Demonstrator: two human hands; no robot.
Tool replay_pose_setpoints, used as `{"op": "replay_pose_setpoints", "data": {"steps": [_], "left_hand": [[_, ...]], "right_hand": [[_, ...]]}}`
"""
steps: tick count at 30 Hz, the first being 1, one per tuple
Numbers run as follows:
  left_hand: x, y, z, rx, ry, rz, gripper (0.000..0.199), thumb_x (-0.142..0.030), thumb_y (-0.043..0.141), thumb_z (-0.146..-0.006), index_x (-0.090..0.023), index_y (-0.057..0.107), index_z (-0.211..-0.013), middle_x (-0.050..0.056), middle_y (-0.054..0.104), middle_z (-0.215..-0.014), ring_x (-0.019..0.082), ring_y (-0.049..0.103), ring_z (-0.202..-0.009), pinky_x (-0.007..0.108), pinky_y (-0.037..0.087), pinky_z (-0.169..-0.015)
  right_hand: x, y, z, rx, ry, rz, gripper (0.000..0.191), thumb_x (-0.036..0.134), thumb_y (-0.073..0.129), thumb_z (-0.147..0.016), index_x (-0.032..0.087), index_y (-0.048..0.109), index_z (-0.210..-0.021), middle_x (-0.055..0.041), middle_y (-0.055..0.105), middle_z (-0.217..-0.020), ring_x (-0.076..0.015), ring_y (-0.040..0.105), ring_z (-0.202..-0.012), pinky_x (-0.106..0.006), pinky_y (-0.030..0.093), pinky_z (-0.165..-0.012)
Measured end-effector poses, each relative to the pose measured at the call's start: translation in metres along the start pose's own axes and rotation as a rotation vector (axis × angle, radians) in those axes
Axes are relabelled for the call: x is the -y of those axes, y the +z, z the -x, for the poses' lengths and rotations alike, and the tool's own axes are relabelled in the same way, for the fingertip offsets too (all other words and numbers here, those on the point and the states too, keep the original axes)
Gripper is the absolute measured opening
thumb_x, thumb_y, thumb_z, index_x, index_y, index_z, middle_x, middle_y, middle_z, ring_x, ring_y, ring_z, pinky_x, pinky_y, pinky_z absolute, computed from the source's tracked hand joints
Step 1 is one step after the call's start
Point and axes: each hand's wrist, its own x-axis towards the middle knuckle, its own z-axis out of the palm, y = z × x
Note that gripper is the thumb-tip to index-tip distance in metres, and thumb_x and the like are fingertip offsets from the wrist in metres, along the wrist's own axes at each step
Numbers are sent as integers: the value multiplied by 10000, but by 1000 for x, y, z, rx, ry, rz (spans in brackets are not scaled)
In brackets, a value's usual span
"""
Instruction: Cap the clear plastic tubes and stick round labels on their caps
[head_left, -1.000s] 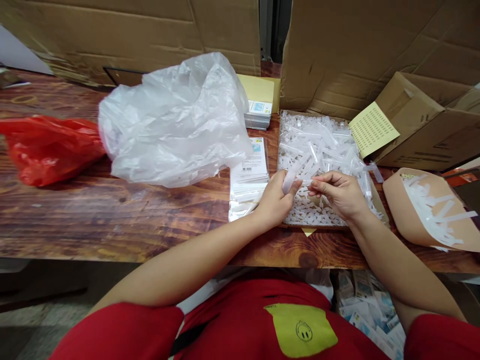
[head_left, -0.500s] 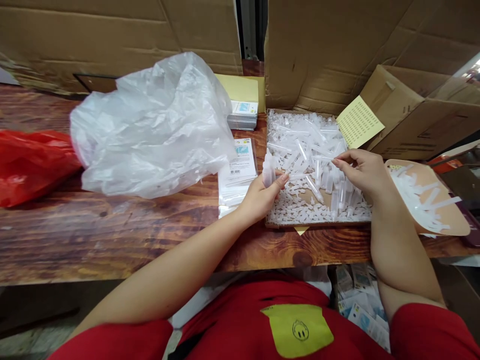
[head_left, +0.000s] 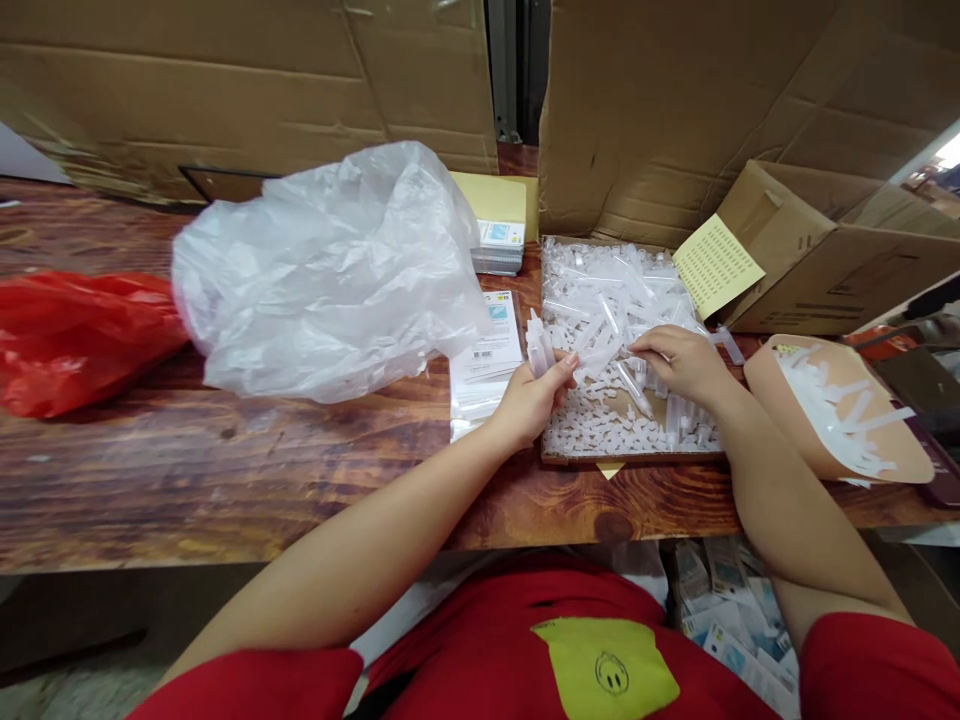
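- Found in left hand (head_left: 538,400), at tray's left edge: held tubes (head_left: 538,347), clasped by tightly curled fingers.
- Noted of right hand (head_left: 681,362), over cardboard tray (head_left: 660,459): fingers bent, tips close together; unable to tell of any hold.
- Possible dropping of held tubes upon loosening of left thumb.
- Possible spill of white bits (head_left: 600,425) past tray's low front edge, near counter's (head_left: 262,470) front edge, from a wrist bump.
- Contained in tray: loose tubes (head_left: 609,312) mostly towards far edge, white bits along front.
- Contained in tan bowl (head_left: 776,400), beyond tray's right edge: white strips (head_left: 834,400).
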Motion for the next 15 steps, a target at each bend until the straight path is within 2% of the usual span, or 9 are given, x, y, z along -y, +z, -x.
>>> {"op": "replay_pose_setpoints", "data": {"steps": [3,7,11,15], "left_hand": [[0,1,1,4,-3,3,430,-568,752,-734,-179,586,-809,-33,544,-651,73,397,-480,243,266,-483],[-1,0,2,16,-5,8,423,-562,749,-744,-179,575,-787,-31,540,-654,72,405,-476,244,260,-484],[-1,-1,1,22,-11,6,421,-561,751,-755,-180,576,-794,-29,546,-664,72,404,-479,241,259,-489],[1,-2,-2,43,-21,-20,428,-562,757,-743,-175,577,-780,-26,547,-647,77,411,-485,240,264,-490]], "right_hand": [[6,11,-10,67,54,76,246,142,552,-913,186,790,-961,-119,783,-1029,-281,702,-1029,-426,526,-959],[10,18,-21,139,148,158,222,196,569,-925,158,788,-935,-160,764,-1015,-302,683,-1014,-413,508,-908],[10,21,-32,189,233,176,140,248,684,-852,188,787,-927,-122,739,-977,-279,666,-959,-361,492,-828],[10,20,-37,188,243,130,127,296,726,-818,201,775,-888,-90,713,-950,-251,649,-933,-338,485,-812]]}}
